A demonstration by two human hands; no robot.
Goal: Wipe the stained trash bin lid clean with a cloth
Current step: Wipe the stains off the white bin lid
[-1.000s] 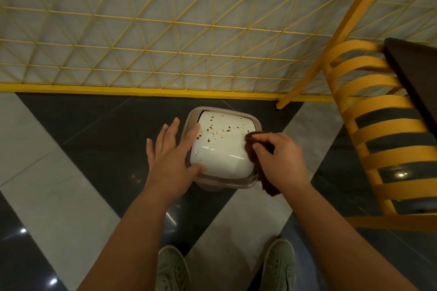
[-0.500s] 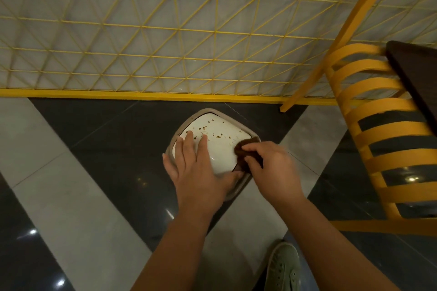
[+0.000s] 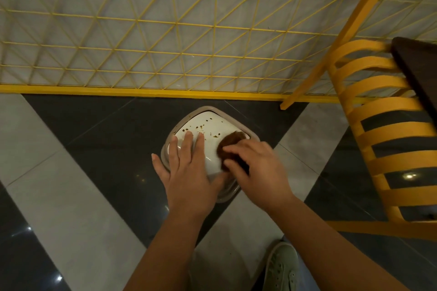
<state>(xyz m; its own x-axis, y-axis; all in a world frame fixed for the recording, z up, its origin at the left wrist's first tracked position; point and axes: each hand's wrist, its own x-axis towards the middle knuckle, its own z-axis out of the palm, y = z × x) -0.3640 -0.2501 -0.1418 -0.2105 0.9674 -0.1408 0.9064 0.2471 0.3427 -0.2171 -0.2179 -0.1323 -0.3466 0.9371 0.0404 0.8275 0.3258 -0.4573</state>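
Observation:
A small trash bin stands on the floor, seen from above, with a white lid point(image 3: 210, 125) in a taupe rim point(image 3: 227, 196). Brown specks dot the lid's far part. My left hand point(image 3: 189, 172) lies flat on the lid's near left side, fingers spread, and covers much of it. My right hand point(image 3: 257, 172) presses a dark brown cloth point(image 3: 230, 143) onto the lid's right side; my fingers hide most of the cloth.
A yellow wire-grid fence point(image 3: 165, 54) with a yellow base bar runs just behind the bin. A yellow slatted chair point(image 3: 383, 130) and a dark tabletop point(image 3: 418, 71) stand to the right. My grey-green shoe point(image 3: 281, 267) is on the black-and-grey tiled floor below.
The bin has turned so a corner points away. My left hand slid from the lid's left edge onto its top. My right hand carried the cloth further onto the lid.

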